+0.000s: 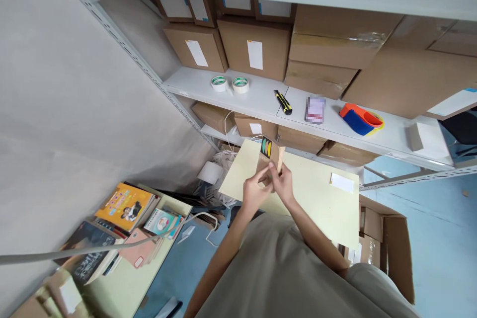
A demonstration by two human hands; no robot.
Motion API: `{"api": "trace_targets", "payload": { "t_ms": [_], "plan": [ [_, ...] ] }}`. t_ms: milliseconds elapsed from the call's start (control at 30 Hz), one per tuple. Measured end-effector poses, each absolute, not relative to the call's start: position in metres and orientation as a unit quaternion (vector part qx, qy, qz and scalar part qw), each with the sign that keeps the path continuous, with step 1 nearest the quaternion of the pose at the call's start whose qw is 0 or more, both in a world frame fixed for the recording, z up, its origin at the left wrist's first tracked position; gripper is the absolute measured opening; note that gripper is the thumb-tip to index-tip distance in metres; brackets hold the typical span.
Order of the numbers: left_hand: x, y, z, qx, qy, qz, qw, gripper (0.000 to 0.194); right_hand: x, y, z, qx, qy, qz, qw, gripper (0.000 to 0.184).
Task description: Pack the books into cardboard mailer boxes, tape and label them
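Observation:
Above the pale yellow table I hold a small brown cardboard box, with a dark printed patch bearing green and yellow shapes. A light flap or edge stands out on its right side. My left hand is closed on the lower left of the box. Pressed to its front lower right is my right hand, thumb on the face near the left fingertips. The fingers behind the box are partly hidden. A white slip lies on the table to the right.
On the grey shelf lie two tape rolls, a utility knife and colourful bins; cartons stand behind. Books cover a side table at left. A cable crosses it. An open carton stands right.

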State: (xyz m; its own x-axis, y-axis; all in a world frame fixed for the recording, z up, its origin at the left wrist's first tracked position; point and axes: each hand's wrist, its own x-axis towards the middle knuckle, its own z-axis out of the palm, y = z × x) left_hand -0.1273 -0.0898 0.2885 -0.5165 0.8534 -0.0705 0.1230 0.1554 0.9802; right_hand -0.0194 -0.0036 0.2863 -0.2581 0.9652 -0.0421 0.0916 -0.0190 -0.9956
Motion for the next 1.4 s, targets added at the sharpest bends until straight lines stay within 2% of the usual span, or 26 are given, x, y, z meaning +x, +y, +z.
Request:
{"api": "trace_targets", "payload": {
  "t_ms": [133,233,300,533,667,733,867,1033,1100,1200,1300,1367,1400],
  "plan": [
    [-0.160,-0.085,0.293,0.290,0.642,0.631,0.325,0.074,0.004,0.026,0.294,-0.395,-0.547,0.617,0.405,0.067],
    [-0.183,-0.081,0.294,0.228,0.624,0.630,0.401,0.080,0.014,0.030,0.301,-0.350,-0.517,0.690,0.367,0.071],
    [-0.188,-0.080,0.295,0.221,0.606,0.616,0.451,0.076,0.014,0.026,0.304,-0.341,-0.512,0.703,0.357,0.071],
    [-0.177,-0.079,0.298,0.209,0.604,0.646,0.418,0.064,0.009,0.028,0.302,-0.352,-0.543,0.676,0.351,0.071],
    [-0.173,-0.078,0.294,0.211,0.645,0.667,0.308,0.054,0.003,0.028,0.292,-0.434,-0.597,0.533,0.415,0.066],
    [-0.167,-0.078,0.293,0.216,0.664,0.668,0.255,0.047,-0.004,0.018,0.288,-0.441,-0.614,0.498,0.425,0.060],
    [-0.141,-0.083,0.297,0.263,0.681,0.645,0.226,0.037,-0.024,-0.009,0.289,-0.379,-0.629,0.569,0.371,0.056],
    [-0.117,-0.089,0.309,0.318,0.678,0.621,0.231,0.028,-0.031,-0.006,0.296,-0.405,-0.575,0.580,0.411,0.060],
    [-0.128,-0.090,0.315,0.314,0.675,0.632,0.218,0.032,-0.024,0.006,0.300,-0.389,-0.565,0.604,0.405,0.064],
    [-0.165,-0.092,0.323,0.272,0.680,0.656,0.184,0.058,-0.009,0.018,0.306,-0.348,-0.550,0.665,0.367,0.066],
    [-0.200,-0.095,0.323,0.260,0.636,0.636,0.351,0.079,0.002,0.021,0.310,-0.329,-0.521,0.710,0.341,0.071],
    [-0.212,-0.096,0.320,0.263,0.607,0.609,0.437,0.082,0.005,0.022,0.311,-0.322,-0.512,0.723,0.334,0.074],
    [-0.214,-0.097,0.318,0.265,0.605,0.603,0.447,0.081,0.005,0.022,0.312,-0.320,-0.510,0.727,0.330,0.074]
  ]
}}
